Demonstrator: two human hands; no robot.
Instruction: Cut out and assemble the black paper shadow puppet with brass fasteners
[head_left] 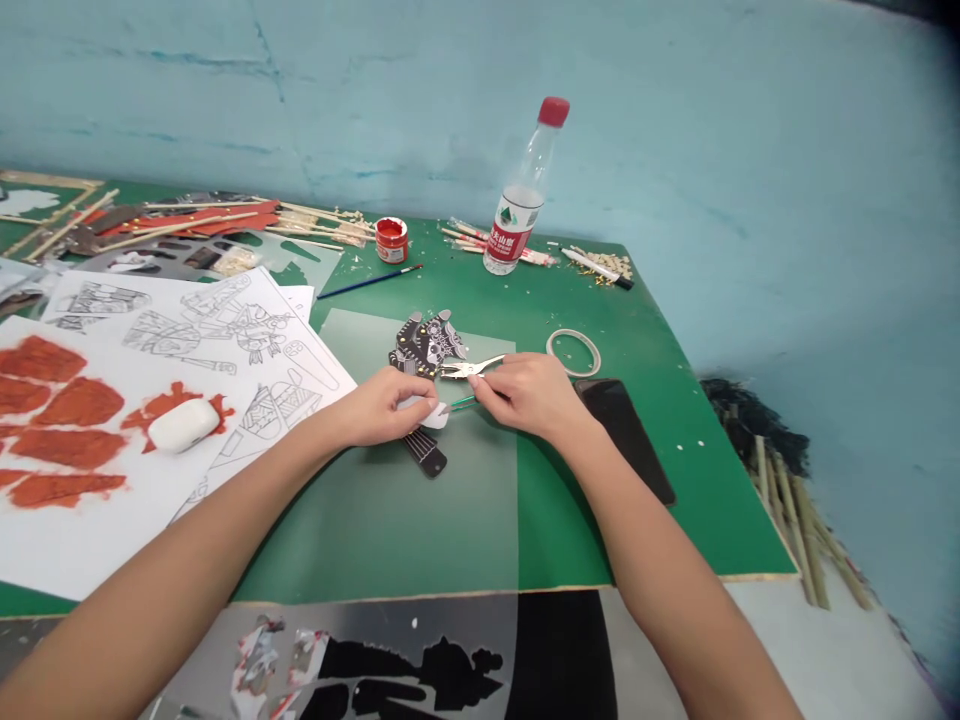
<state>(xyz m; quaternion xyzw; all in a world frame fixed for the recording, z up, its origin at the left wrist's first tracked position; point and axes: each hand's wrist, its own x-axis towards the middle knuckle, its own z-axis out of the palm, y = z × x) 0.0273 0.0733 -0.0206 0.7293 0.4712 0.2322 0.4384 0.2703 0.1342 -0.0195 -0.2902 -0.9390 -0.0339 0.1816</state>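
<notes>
While left grip [433, 398] pinches white piece [436, 417], patterned figure [421, 345] shows beyond.

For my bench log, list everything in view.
Wall: one, blue, back
Table: one, green, centre
Sheet: one, translucent, centre
Bottle: one, clear, back
Jar: one, red, back
Brush: one, blue, near jar
Marker: one, white, back right
Phone: one, black, right
Ring: one, whitish, above phone
Papers: several, white, left
Case: one, white, on papers
Strips: several, red, back left
Sticks: several, tan, back left
Figure: one, black, centre
Pliers: one, silver, beside figure
Tool: one, green, beside pliers
Scrap: one, white, centre
Stalks: several, tan, right
Cutouts: several, black, bottom
Left hand: one, bare, centre
Right hand: one, bare, centre
</notes>
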